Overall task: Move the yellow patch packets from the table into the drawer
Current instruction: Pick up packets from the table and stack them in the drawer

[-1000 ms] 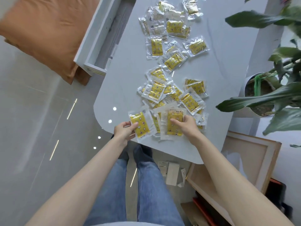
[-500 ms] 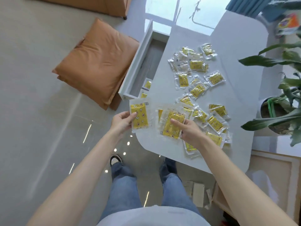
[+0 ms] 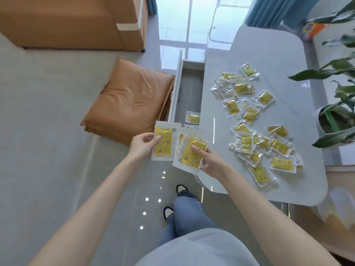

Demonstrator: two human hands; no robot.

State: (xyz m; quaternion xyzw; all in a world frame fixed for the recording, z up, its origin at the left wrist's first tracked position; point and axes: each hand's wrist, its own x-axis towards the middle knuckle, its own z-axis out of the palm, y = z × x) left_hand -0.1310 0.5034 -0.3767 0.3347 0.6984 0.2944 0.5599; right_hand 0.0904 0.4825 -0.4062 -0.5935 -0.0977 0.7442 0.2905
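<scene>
Moved: both hands, with what they carry, have travelled left off the table's near-left corner toward the drawer.
Single packet (image 3: 162,144): held flat and clear of the table, just near of the drawer's near end.
Stack (image 3: 192,152): fanned and overlapping, beside the single packet on its right.
Left hand (image 3: 143,144): pinches the single packet by its left edge, thumb on top.
Right hand (image 3: 209,162): grips the stack, thumb on top and fingers curled under.
Drawer (image 3: 189,93): pulled open at the table's left side; one packet (image 3: 193,118) shows at its near end.
Loose packets (image 3: 250,114): spread in a far group and a near group on the table (image 3: 269,47).
Step, as judged: carry to the drawer. Bring both loads over the opening, lower them inside the rim and let go flat; keep the stack pinched firmly, since slick wrappers may slide apart.
Count: one packet in the left hand; at least two in the right, the overlap hiding more; one visible in the drawer; upwards of sixteen on the table, no exact count.
Surroundings: one tan cushion (image 3: 132,100) left of the drawer, one sofa (image 3: 73,22) far left, one potted plant (image 3: 338,104) right.
</scene>
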